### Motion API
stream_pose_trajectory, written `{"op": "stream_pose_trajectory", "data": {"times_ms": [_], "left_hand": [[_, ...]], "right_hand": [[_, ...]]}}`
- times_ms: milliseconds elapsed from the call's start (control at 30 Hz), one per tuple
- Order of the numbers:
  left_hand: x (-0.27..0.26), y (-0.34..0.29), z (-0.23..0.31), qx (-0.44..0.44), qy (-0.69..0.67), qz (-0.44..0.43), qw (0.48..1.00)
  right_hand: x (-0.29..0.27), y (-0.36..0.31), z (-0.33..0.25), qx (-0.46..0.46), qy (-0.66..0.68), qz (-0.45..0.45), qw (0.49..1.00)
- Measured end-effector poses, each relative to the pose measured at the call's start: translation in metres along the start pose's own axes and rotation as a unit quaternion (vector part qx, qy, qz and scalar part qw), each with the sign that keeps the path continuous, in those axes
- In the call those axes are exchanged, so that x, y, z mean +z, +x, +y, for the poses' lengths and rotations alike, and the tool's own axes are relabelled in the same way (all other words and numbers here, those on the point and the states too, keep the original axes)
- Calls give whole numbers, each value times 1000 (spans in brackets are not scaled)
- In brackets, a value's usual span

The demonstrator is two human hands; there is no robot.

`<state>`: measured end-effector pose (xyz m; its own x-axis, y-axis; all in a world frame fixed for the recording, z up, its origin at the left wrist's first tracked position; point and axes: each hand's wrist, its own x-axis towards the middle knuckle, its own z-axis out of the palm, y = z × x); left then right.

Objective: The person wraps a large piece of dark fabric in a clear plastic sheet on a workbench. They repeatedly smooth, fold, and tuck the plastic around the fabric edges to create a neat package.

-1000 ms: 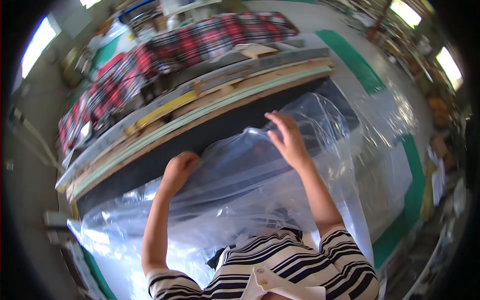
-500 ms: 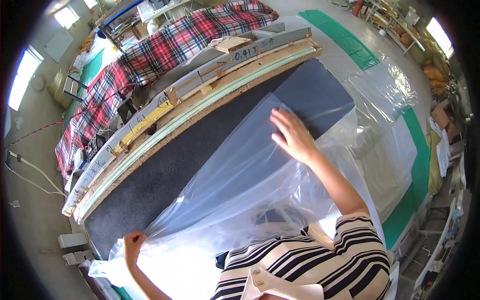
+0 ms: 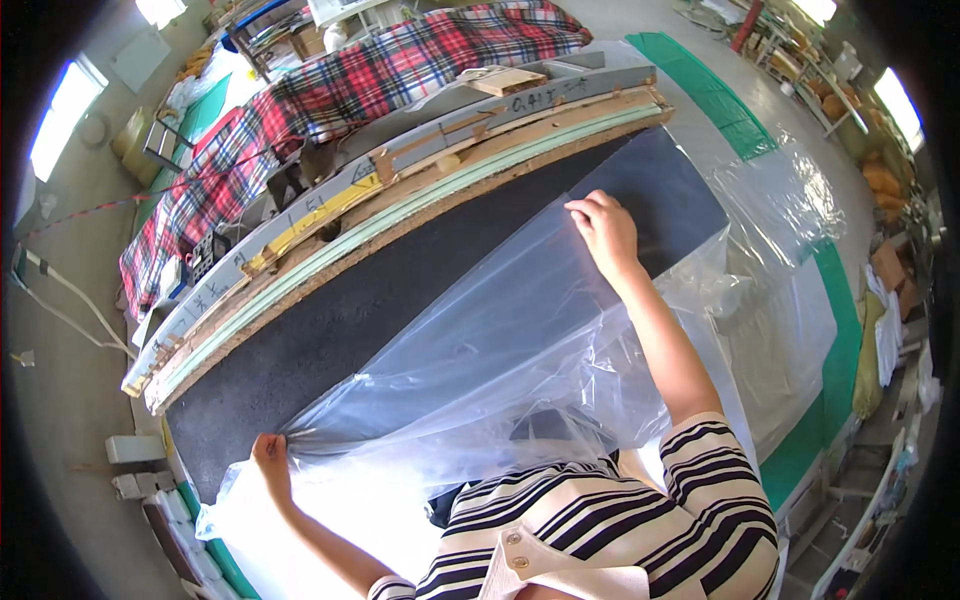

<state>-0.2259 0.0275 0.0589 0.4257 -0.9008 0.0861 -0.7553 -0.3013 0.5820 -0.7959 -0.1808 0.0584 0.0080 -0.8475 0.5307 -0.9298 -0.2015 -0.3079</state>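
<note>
A long black board [image 3: 270, 360] lies slantwise in front of me, dark and flat. Clear plastic film [image 3: 480, 320] covers its near side and its far right end, with folds bunching toward my body. At the near left, my left hand [image 3: 272, 456] is closed on the film's gathered edge, above the board's left end. My right hand [image 3: 605, 228] pinches the film's upper edge over the right part of the board, fingers bent together. Between the two hands the edge is drawn into a fairly straight diagonal line.
Beyond the board run stacked wooden and grey strips [image 3: 400, 190] with handwritten marks. A plaid cloth [image 3: 330, 110] drapes behind them. Green sheeting [image 3: 700, 90] and more clear film [image 3: 780, 220] lie to the right. White blocks [image 3: 136, 449] stand at the left.
My right hand has gone from spread flat on the film to pinching its edge, a little higher and to the right. The film's edge is straighter. My left hand keeps its grip, slightly higher.
</note>
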Motion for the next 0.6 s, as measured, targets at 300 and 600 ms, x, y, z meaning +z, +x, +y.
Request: {"op": "stream_pose_trajectory", "data": {"times_ms": [300, 600], "left_hand": [[39, 32, 88, 145, -125, 444, 876], [-5, 134, 43, 163, 40, 318, 933]], "right_hand": [[10, 9, 25, 50, 139, 31, 989], [3, 67, -29, 149, 348, 91, 921]]}}
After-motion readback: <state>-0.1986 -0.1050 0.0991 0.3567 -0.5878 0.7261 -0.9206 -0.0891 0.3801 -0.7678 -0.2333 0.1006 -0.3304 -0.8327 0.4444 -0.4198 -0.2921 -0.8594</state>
